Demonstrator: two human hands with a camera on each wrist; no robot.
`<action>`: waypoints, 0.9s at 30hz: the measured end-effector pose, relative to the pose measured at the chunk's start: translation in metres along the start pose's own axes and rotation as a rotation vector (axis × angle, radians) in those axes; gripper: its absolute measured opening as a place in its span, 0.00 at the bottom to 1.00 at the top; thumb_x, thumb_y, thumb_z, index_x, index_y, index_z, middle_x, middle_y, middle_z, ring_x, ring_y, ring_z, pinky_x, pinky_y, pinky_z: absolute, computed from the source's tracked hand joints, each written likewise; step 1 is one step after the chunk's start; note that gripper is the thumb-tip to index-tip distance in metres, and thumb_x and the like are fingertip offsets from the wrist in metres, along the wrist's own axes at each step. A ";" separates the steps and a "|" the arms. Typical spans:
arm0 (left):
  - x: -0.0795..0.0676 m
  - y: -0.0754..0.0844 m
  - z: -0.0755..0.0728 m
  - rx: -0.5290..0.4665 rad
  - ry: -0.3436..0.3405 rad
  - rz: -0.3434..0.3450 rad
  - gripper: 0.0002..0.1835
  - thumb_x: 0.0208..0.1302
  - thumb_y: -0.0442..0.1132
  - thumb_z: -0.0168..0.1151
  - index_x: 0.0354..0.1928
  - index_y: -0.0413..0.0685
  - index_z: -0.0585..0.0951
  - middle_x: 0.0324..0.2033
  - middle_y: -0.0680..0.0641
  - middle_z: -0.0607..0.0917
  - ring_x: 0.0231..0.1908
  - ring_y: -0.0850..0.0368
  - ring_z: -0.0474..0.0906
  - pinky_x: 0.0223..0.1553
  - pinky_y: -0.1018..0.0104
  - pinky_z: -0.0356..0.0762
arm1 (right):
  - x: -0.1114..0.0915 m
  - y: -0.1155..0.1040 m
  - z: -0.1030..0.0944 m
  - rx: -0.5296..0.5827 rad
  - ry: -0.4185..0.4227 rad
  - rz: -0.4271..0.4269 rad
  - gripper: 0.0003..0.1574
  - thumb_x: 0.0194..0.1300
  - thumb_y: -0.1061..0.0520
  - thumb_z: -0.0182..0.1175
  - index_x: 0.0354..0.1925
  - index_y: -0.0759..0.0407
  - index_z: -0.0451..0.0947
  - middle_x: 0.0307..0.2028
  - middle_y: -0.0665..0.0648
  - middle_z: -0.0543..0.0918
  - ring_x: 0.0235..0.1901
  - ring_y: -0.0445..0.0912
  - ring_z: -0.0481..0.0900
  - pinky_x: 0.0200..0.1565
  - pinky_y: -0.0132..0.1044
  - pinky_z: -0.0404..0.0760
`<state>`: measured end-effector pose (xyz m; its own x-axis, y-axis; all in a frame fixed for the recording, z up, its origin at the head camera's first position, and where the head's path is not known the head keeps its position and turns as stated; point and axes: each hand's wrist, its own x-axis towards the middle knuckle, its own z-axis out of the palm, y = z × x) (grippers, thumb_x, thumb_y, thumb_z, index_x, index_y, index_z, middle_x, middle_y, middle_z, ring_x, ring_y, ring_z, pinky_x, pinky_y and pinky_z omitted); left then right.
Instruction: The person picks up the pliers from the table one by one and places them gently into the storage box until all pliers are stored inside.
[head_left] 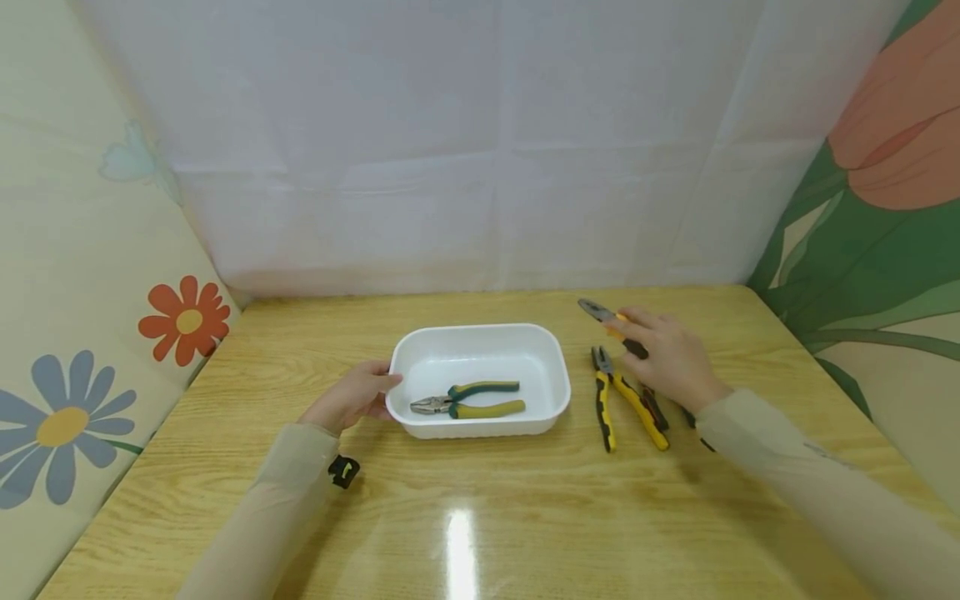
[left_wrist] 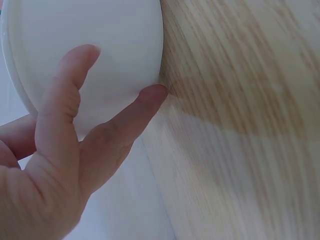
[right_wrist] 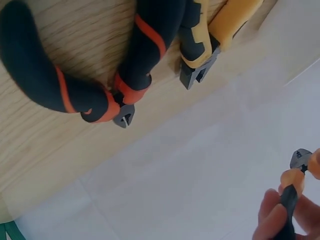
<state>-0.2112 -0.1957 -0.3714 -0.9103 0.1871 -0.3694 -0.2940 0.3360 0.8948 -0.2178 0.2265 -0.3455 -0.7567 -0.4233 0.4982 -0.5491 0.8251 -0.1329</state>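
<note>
My left hand (head_left: 352,396) holds the left end of a white plastic tray (head_left: 480,427), its thumb over the rim and other fingers against the outer wall. Inside the tray lie combination pliers with green-and-yellow handles (head_left: 487,411), jaws to the left. My right hand (head_left: 671,358) grips another pair of pliers (head_left: 596,310) by the orange-and-black handles, above the table and right of the tray. The right wrist view shows those pliers' jaws (right_wrist: 301,159) beyond the fingers. Below that hand, yellow-and-black pliers (head_left: 604,408) lie with handles spread.
Pliers with black-and-red handles (right_wrist: 132,92) lie beside the yellow-and-black ones, partly hidden by my right arm in the head view. The wooden table (head_left: 420,517) meets a white cloth backdrop (head_left: 480,225). Flower-patterned panels (head_left: 67,292) flank both sides.
</note>
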 end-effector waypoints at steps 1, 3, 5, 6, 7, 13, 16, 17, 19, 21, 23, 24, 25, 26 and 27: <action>0.000 0.000 0.000 0.002 0.000 0.000 0.24 0.77 0.34 0.44 0.68 0.26 0.60 0.48 0.32 0.78 0.32 0.53 0.81 0.33 0.62 0.85 | 0.001 -0.001 0.000 0.004 -0.006 0.002 0.27 0.55 0.64 0.63 0.56 0.61 0.79 0.56 0.69 0.77 0.42 0.67 0.78 0.28 0.56 0.80; 0.000 0.000 -0.001 0.004 0.005 -0.004 0.24 0.77 0.34 0.44 0.68 0.26 0.60 0.49 0.32 0.77 0.32 0.53 0.81 0.33 0.62 0.85 | 0.002 -0.004 0.000 0.014 -0.017 0.006 0.27 0.56 0.64 0.64 0.56 0.61 0.79 0.57 0.69 0.76 0.44 0.67 0.77 0.35 0.59 0.80; 0.000 0.000 -0.001 0.008 0.005 -0.005 0.24 0.77 0.34 0.44 0.68 0.26 0.60 0.50 0.31 0.77 0.33 0.53 0.81 0.34 0.62 0.85 | 0.003 -0.006 0.001 0.023 -0.020 0.007 0.27 0.56 0.64 0.64 0.57 0.62 0.79 0.57 0.70 0.76 0.45 0.67 0.77 0.39 0.60 0.80; 0.000 0.001 -0.001 0.008 0.005 -0.004 0.24 0.77 0.34 0.44 0.68 0.26 0.59 0.50 0.31 0.77 0.33 0.53 0.81 0.34 0.62 0.85 | 0.003 -0.007 0.002 0.027 -0.015 0.004 0.27 0.57 0.64 0.64 0.57 0.62 0.79 0.57 0.70 0.76 0.45 0.67 0.77 0.40 0.61 0.80; 0.000 0.001 -0.001 0.006 0.006 -0.005 0.24 0.77 0.34 0.44 0.68 0.26 0.60 0.50 0.31 0.77 0.33 0.53 0.81 0.34 0.62 0.85 | 0.004 -0.008 0.003 0.031 -0.010 -0.001 0.27 0.56 0.65 0.65 0.57 0.62 0.79 0.57 0.70 0.76 0.46 0.67 0.77 0.42 0.62 0.79; 0.000 0.000 -0.001 -0.004 0.001 0.003 0.24 0.77 0.34 0.44 0.68 0.25 0.59 0.49 0.32 0.77 0.33 0.53 0.81 0.33 0.63 0.85 | 0.008 -0.010 0.011 0.063 0.074 -0.078 0.28 0.53 0.68 0.65 0.55 0.62 0.80 0.55 0.69 0.78 0.42 0.65 0.79 0.31 0.52 0.80; 0.001 0.000 -0.001 -0.011 -0.006 0.013 0.24 0.77 0.33 0.43 0.68 0.25 0.59 0.49 0.31 0.77 0.33 0.53 0.81 0.33 0.63 0.85 | 0.009 -0.011 0.014 0.079 0.107 -0.118 0.29 0.51 0.70 0.65 0.55 0.62 0.80 0.55 0.69 0.78 0.41 0.63 0.78 0.25 0.46 0.76; 0.001 0.000 0.000 -0.015 -0.006 0.015 0.24 0.76 0.33 0.43 0.68 0.24 0.59 0.48 0.31 0.77 0.33 0.53 0.81 0.33 0.63 0.85 | 0.010 -0.012 0.015 0.083 0.113 -0.127 0.29 0.51 0.70 0.65 0.55 0.62 0.80 0.55 0.68 0.77 0.41 0.63 0.78 0.25 0.45 0.75; 0.001 -0.001 0.000 -0.018 -0.010 0.019 0.24 0.76 0.33 0.43 0.68 0.24 0.58 0.49 0.31 0.77 0.33 0.53 0.81 0.33 0.63 0.85 | 0.011 -0.013 0.016 0.092 0.114 -0.138 0.29 0.51 0.70 0.64 0.55 0.62 0.80 0.56 0.68 0.77 0.39 0.62 0.77 0.24 0.43 0.72; 0.001 -0.001 0.000 -0.022 -0.005 0.015 0.24 0.76 0.33 0.44 0.68 0.24 0.59 0.49 0.31 0.77 0.33 0.53 0.81 0.33 0.63 0.85 | 0.012 -0.014 0.018 0.094 0.110 -0.146 0.28 0.52 0.71 0.65 0.54 0.61 0.81 0.56 0.67 0.76 0.38 0.61 0.75 0.25 0.43 0.72; 0.001 0.000 0.000 -0.018 -0.002 0.012 0.25 0.76 0.33 0.44 0.68 0.24 0.59 0.49 0.31 0.77 0.33 0.53 0.81 0.33 0.63 0.85 | 0.013 -0.015 0.019 0.094 0.100 -0.147 0.28 0.53 0.71 0.64 0.54 0.61 0.81 0.57 0.67 0.76 0.37 0.59 0.74 0.26 0.44 0.72; 0.000 0.000 0.000 -0.016 -0.001 0.011 0.25 0.76 0.34 0.44 0.68 0.24 0.59 0.49 0.31 0.76 0.33 0.53 0.81 0.33 0.63 0.85 | 0.013 -0.016 0.019 0.096 0.094 -0.148 0.28 0.53 0.71 0.64 0.54 0.61 0.81 0.57 0.67 0.76 0.36 0.59 0.73 0.26 0.44 0.72; 0.000 0.000 0.001 -0.015 0.001 0.011 0.25 0.76 0.34 0.44 0.68 0.24 0.59 0.49 0.31 0.76 0.33 0.53 0.81 0.33 0.63 0.85 | 0.013 -0.017 0.020 0.097 0.090 -0.147 0.28 0.53 0.71 0.64 0.54 0.61 0.81 0.57 0.67 0.76 0.36 0.58 0.73 0.27 0.44 0.73; 0.000 0.000 0.001 -0.015 0.002 0.010 0.25 0.76 0.34 0.45 0.68 0.24 0.59 0.49 0.31 0.76 0.33 0.54 0.81 0.33 0.63 0.85 | 0.013 -0.017 0.020 0.099 0.088 -0.146 0.28 0.53 0.71 0.64 0.54 0.61 0.81 0.57 0.67 0.76 0.37 0.58 0.73 0.27 0.44 0.73; 0.000 0.001 0.001 -0.013 0.001 0.011 0.25 0.76 0.34 0.44 0.68 0.24 0.59 0.49 0.31 0.76 0.33 0.54 0.81 0.33 0.63 0.85 | 0.014 -0.018 0.020 0.101 0.085 -0.143 0.27 0.53 0.71 0.64 0.54 0.61 0.81 0.57 0.67 0.75 0.37 0.58 0.73 0.28 0.45 0.73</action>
<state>-0.2109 -0.1947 -0.3710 -0.9137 0.1897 -0.3595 -0.2880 0.3219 0.9019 -0.2255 0.1984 -0.3539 -0.6379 -0.4971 0.5882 -0.6851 0.7152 -0.1385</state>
